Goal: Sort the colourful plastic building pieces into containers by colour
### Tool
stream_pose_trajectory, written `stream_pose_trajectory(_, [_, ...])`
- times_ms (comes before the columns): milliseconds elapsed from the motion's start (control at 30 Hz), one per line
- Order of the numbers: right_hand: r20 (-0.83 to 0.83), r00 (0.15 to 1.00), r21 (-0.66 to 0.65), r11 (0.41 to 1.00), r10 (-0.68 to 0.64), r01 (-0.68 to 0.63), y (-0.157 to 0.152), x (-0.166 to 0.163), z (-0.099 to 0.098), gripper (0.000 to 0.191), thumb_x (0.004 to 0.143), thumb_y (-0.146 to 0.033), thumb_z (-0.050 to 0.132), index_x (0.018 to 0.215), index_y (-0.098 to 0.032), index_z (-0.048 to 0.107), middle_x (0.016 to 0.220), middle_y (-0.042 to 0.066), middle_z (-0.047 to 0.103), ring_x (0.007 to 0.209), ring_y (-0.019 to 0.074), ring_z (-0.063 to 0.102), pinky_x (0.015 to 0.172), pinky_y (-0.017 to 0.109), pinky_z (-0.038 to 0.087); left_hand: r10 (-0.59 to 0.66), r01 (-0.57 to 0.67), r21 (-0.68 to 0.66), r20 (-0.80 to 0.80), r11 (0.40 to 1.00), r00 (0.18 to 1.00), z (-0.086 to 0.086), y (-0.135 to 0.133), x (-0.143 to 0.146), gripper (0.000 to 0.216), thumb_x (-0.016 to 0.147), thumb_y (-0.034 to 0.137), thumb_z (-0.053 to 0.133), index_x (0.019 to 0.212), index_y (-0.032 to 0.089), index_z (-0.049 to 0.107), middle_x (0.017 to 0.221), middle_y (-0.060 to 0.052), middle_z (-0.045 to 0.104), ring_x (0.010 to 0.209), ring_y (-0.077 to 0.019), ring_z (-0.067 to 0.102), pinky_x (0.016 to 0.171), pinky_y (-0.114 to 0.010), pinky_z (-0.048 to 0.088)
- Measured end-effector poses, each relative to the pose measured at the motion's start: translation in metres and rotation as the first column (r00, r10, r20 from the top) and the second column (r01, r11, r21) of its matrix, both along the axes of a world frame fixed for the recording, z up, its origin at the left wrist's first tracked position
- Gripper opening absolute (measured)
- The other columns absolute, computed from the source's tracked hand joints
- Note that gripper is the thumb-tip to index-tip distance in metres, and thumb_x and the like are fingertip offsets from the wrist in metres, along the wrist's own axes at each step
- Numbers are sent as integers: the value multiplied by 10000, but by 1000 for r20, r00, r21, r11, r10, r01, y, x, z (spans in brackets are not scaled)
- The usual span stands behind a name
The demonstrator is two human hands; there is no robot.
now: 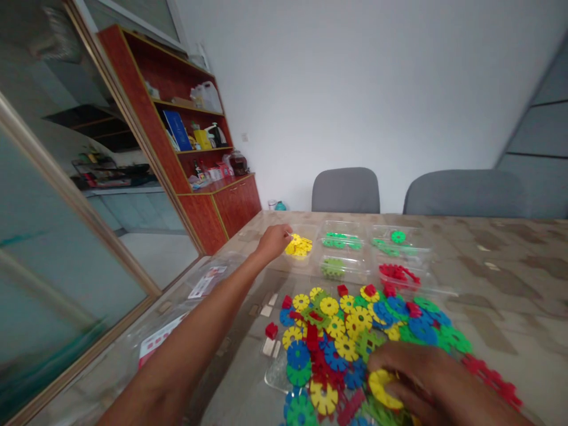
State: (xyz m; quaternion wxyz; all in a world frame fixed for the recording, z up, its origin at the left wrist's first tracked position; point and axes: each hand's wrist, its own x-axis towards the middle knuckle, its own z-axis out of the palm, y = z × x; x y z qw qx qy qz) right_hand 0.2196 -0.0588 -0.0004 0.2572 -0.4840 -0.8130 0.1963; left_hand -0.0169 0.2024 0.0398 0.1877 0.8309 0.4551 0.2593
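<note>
The left hand [274,241] reaches out across the table [510,296] to a clear plastic tray [298,263] that holds a small heap of yellow gear pieces [299,245]. Its fingers are drawn together at the edge of that heap, right against the yellow pieces, though I cannot tell whether they pinch one. The right hand [426,378] lies low at the near edge of the table, on top of a big mixed pile of toy gears [350,343] in yellow, blue, green and red. Its fingers are curled over a yellow gear [382,387] and grip it at the rim, with the thumb on the near side.

Beyond the pile stand more clear trays in a row: two with flat green pieces [339,241], one with a round green gear [398,236], one with fuzzy green parts [332,269] and one with red pieces [397,273]. A single red block [271,330] lies apart, to the left of the pile. Some red pieces [492,376] trail off to the right of the right hand. Two grey chairs [346,190] stand at the far side of the table, and a red-brown shelf [186,136] with bottles and books stands along the left wall
</note>
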Motion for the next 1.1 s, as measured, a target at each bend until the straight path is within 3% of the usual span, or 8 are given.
stream_pose_trajectory(167, [-44,998,-71,996,-52,49,15,27,0,158,905,-195,523,848,-245,661,752,2,709,631,159,630,552,232,426,-168,170,-63,37,983,985,-15,-69,0,170,903,123,585,1012,152,711,976,-46,731,839,-175,659,772,-275,512])
stream_pose_trajectory(333, [-100,995,-172,985,13,-30,13,7,-10,217,910,-166,482,920,-247,683,793,-1,719,665,161,633,578,243,435,-466,464,-174,32,868,884,-28,-134,1,155,894,168,602,985,171,728,937,-21,747,804,-159,668,732,-228,481])
stream_pose_trajectory(467, [-151,988,-137,990,-2,-20,15,-8,-11,214,889,-136,496,938,-219,686,810,14,734,670,155,642,602,244,450,-601,589,-142,-57,795,797,-27,-141,-2,157,919,206,620,1053,179,698,993,-46,724,881,-183,650,792,-255,453])
stream_pose_trajectory(667, [-113,994,-154,988,3,-20,14,0,-10,207,896,-146,503,894,-228,693,795,5,733,679,157,643,605,242,444,-627,616,-119,-154,779,764,-23,-150,-1,109,943,189,617,1019,183,694,958,-49,683,893,-185,632,802,-266,443])
stream_pose_trajectory(833, [27,999,-224,974,47,-40,10,16,-5,244,762,-66,543,868,-214,705,704,-2,707,570,138,592,518,219,375,-641,632,-135,-283,763,713,-29,-177,10,199,902,386,707,959,195,709,959,-37,646,870,-183,621,710,-256,432])
stream_pose_trajectory(933, [80,997,-196,981,11,5,13,33,-2,178,782,-93,554,803,-210,687,656,-7,666,556,138,561,506,219,355,-629,635,-127,-381,762,678,-38,-188,17,332,857,508,720,916,184,684,946,-42,633,835,-195,609,644,-271,404])
stream_pose_trajectory(1033, [87,996,-198,979,-19,36,16,51,-14,144,786,-125,587,817,-216,693,666,-3,674,561,150,573,515,226,385,-617,633,-113,-408,766,673,-44,-193,19,393,806,553,755,919,191,652,971,-42,619,853,-202,600,651,-275,399])
stream_pose_trajectory(1100, [102,993,-202,976,-63,83,15,60,-29,186,762,-152,635,914,-230,709,788,23,719,677,192,642,599,256,471,-618,625,-126,-392,770,682,-45,-193,19,384,780,510,797,925,196,629,967,-29,613,859,-194,598,653,-263,396])
